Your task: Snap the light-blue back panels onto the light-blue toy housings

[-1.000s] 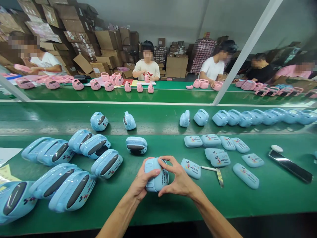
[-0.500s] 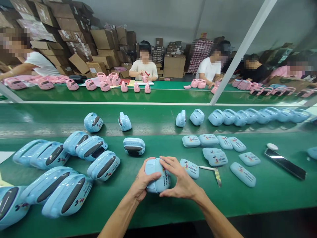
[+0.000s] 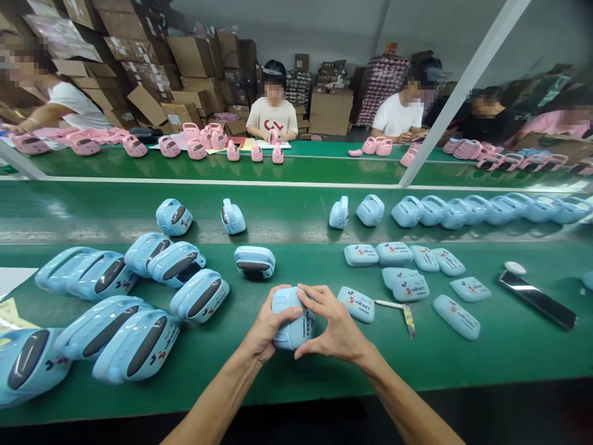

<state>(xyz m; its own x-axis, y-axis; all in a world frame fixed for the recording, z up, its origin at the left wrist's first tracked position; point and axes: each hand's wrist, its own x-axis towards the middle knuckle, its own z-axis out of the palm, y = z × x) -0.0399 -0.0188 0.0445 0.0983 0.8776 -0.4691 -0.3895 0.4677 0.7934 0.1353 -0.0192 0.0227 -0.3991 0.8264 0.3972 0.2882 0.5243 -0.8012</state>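
Observation:
Just above the green table, a rounded light blue plastic case (image 3: 286, 335) with Mickey lettering on its right side is held between both hands. My left hand (image 3: 265, 322) wraps its left side, thumb across the front. My right hand (image 3: 339, 322) grips the printed side, fingers at the upper edge and thumb at the lower. Right of it lies a loose printed light blue cover (image 3: 356, 305), beside a thin white-handled tool (image 3: 389, 304). Behind the hands sits another blue case with a dark window (image 3: 254, 264). My fingers hide part of the held case.
Several finished-looking blue cases (image 3: 134, 340) crowd the left. More loose covers (image 3: 407, 284) and a phone (image 3: 537, 300) lie to the right. A conveyor belt (image 3: 287, 210) carries blue cases beyond the table. Across it, co-workers (image 3: 272, 117) sit with pink cases, under a slanting white post (image 3: 463, 93).
The view has tilted slightly, so the scene sits a little higher in the picture. Both hands keep nearly the same grip on the blue case.

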